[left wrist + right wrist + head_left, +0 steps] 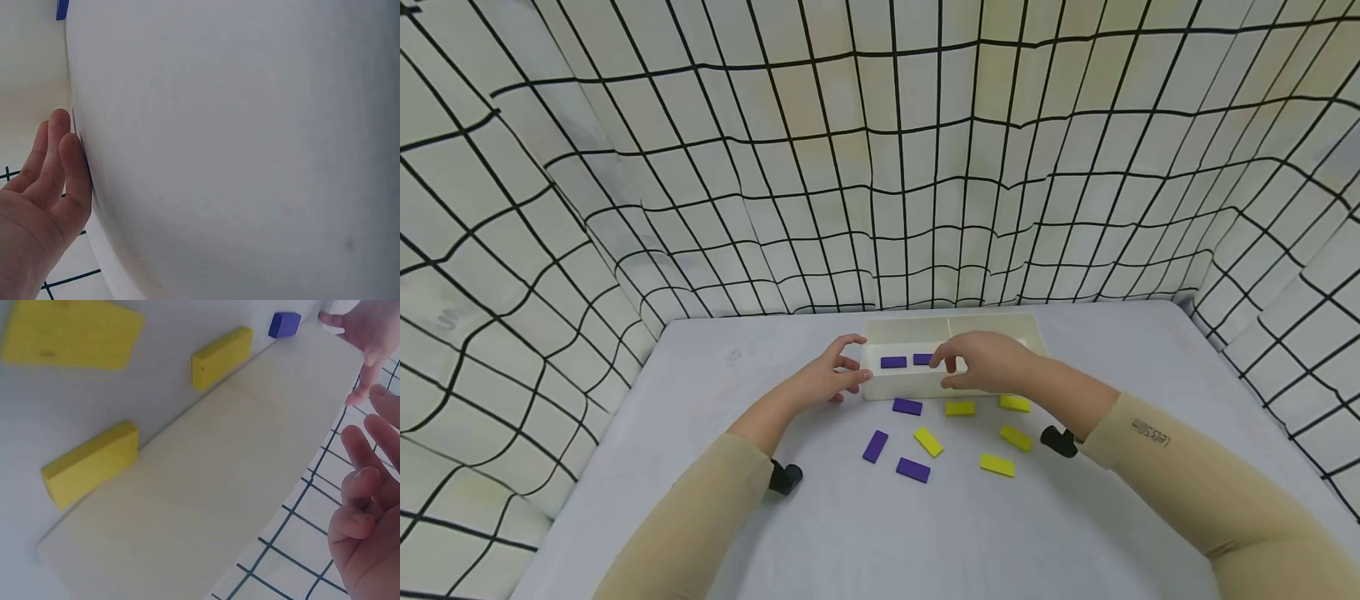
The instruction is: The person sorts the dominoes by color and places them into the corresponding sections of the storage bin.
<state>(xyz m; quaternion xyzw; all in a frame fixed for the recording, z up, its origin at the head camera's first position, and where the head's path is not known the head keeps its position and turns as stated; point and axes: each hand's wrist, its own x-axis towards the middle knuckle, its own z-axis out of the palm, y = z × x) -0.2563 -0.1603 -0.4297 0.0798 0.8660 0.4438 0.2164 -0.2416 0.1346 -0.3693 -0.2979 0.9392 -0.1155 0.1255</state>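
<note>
A white box (895,387) with a divider stands at the back of the table, two purple blocks (893,362) lying flat in its left part. At the box's left end, my left hand (831,375) has its fingers spread, touching or nearly touching the wall. My right hand (988,362) hovers over the box, fingers loosely bent, the fingertips close to the right-hand purple block. No block shows between the right fingers in the right wrist view, where the box's outer wall (206,450) fills the middle. The right hand hides much of the box's right part.
On the white table (820,533) before the box lie several yellow blocks (997,465) and three purple blocks (913,470). Black wrist cameras (786,479) sit under both sleeves. White sheeting with a black grid net (917,192) surrounds the back and sides.
</note>
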